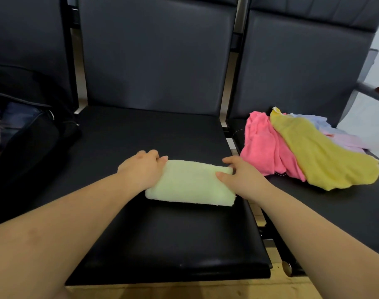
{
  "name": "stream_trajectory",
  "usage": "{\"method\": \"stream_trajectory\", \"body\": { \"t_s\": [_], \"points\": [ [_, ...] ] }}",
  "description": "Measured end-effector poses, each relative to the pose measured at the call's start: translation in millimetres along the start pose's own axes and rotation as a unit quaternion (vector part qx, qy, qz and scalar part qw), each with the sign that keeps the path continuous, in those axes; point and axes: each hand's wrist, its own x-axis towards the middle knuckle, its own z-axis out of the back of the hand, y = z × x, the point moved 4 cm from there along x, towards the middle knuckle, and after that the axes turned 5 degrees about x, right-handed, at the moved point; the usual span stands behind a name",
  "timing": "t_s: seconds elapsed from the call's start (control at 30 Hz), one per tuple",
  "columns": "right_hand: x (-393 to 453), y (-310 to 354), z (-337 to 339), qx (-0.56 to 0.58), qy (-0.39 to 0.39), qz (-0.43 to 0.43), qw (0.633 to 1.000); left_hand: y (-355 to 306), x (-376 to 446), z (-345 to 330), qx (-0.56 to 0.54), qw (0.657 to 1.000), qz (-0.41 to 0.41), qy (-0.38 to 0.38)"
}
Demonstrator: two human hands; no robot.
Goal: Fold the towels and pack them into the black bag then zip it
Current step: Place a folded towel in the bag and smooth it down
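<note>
A pale green towel (190,183), folded into a small rectangle, lies on the middle black seat (162,238). My left hand (141,169) grips its left end, fingers curled at the far left corner. My right hand (242,176) pinches its right end, thumb on top and fingers behind the far right corner. The black bag (31,139) sits open on the left seat, with some coloured cloth showing inside. A loose pile of towels lies on the right seat: a pink towel (262,145), a yellow towel (320,156), and pale blue and lilac ones behind.
Three black padded chairs stand in a row, their backrests (158,61) rising behind the seats. Metal frame gaps separate the seats. A light wooden floor (184,291) shows below the front edge. An armrest (376,91) sticks out at far right.
</note>
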Motion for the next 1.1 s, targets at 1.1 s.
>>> {"method": "stream_trajectory", "body": {
  "t_s": [1.1],
  "points": [
    [-132,92,-27,0.027,0.103,0.126,0.986,24,-154,84,-0.382,0.893,-0.225,-0.08]
  ]
}}
